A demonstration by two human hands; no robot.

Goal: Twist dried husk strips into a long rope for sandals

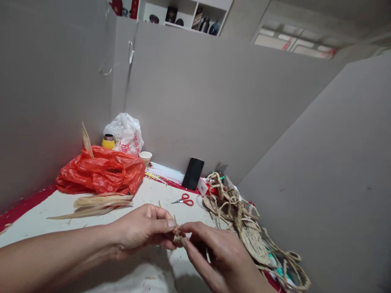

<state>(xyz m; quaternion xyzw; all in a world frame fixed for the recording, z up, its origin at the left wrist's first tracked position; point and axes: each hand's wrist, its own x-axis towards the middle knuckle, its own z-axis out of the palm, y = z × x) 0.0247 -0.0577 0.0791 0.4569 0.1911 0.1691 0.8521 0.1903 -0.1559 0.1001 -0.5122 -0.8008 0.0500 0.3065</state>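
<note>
A small piece of braided straw-coloured fibre (177, 237) is pinched between my two hands, low in the middle of the head view. My left hand (149, 226) grips it with thumb and fingers from the left. From the right, the thumb and fingertips of my right hand (214, 248) close on its other side. Most of the piece is hidden by the fingers. Beyond the hands, red-handled scissors (184, 200) lie on the table, and dry husk strips (100, 203) lie left of them.
A red plastic bag (100, 171), a yellow jar (108, 141), a white plastic bag (124, 132) and a paper cup (146, 157) stand at the back left. A phone (193, 173) leans on the grey partition (195, 93). Braided rope and woven soles (252, 240) pile up at right.
</note>
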